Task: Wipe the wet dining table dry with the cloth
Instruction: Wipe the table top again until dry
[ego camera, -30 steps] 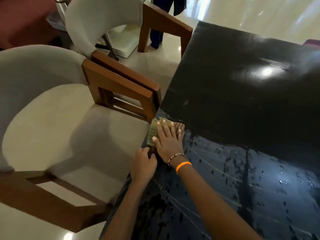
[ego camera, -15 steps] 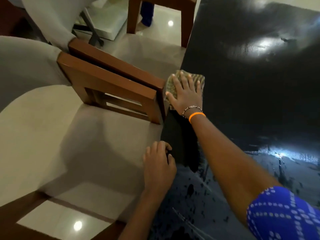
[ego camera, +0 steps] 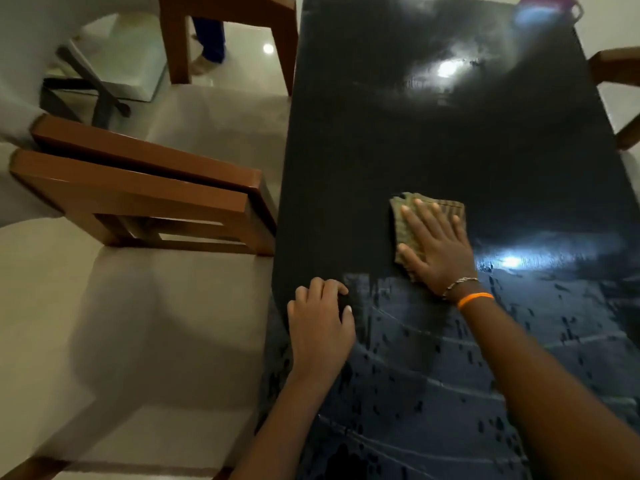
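Note:
The dining table is a long glossy black top. Its near part is streaked and dotted with water drops, its far part looks smooth. A folded olive-green ribbed cloth lies flat on the table near the middle. My right hand presses down on the cloth with fingers spread, an orange band and a bead bracelet on the wrist. My left hand rests on the table's left edge, fingers curled over the rim, holding nothing else.
Two wooden armchairs with pale cushions stand close against the table's left side. Another chair arm shows at the far right. A purple object sits at the table's far end. A person's leg stands on the tiled floor beyond.
My right hand has slid the cloth from the table's left edge beside the chair arm rightward toward the table's middle. My left hand stays on the left edge.

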Demonstrator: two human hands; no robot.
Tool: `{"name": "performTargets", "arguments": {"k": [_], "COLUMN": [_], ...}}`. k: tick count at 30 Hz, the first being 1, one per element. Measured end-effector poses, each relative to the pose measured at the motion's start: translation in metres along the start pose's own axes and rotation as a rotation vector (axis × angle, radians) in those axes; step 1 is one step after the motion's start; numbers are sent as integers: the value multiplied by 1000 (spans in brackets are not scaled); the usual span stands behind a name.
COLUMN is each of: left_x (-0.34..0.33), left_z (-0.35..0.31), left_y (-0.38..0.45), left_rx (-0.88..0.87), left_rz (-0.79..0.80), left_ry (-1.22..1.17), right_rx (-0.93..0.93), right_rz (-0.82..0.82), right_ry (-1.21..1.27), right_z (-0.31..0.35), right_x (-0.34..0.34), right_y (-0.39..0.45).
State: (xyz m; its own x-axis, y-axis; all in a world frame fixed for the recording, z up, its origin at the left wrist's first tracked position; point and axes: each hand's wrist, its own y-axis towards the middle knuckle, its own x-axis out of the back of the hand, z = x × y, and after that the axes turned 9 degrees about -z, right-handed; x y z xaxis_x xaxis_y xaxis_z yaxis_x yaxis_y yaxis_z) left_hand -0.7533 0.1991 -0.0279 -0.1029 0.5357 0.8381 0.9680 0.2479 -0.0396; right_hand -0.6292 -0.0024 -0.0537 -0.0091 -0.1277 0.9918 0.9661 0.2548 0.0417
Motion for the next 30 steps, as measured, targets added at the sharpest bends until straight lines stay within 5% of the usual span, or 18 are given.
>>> {"name": "performTargets", "arguments": {"k": [5,9,13,18,22,30], "left_x": [-3,0,4,1,-12,-73], "left_z": [0,-2,-5,-12,-31,-134], "left_y": [-5,-3,-5,-17,-30,-53], "left_rx": [-29,16,53,154,165,-93], "left_rz": [-3,-22,-59,-152,-149,35], "left_ry": [3,-45,-55,-46,-2,89], "right_rx": [-311,-521,-355,197,346,-24], "right_rz": [-53,-81,-69,22,0,-43], "right_ry": [-25,31,91,151,150,55], "right_z": [-63,-28,51,119,71,-137], "right_x": [15,1,-14,-25,-19,12], "right_y": [-26,-20,-11,-24,-35,-63]}}
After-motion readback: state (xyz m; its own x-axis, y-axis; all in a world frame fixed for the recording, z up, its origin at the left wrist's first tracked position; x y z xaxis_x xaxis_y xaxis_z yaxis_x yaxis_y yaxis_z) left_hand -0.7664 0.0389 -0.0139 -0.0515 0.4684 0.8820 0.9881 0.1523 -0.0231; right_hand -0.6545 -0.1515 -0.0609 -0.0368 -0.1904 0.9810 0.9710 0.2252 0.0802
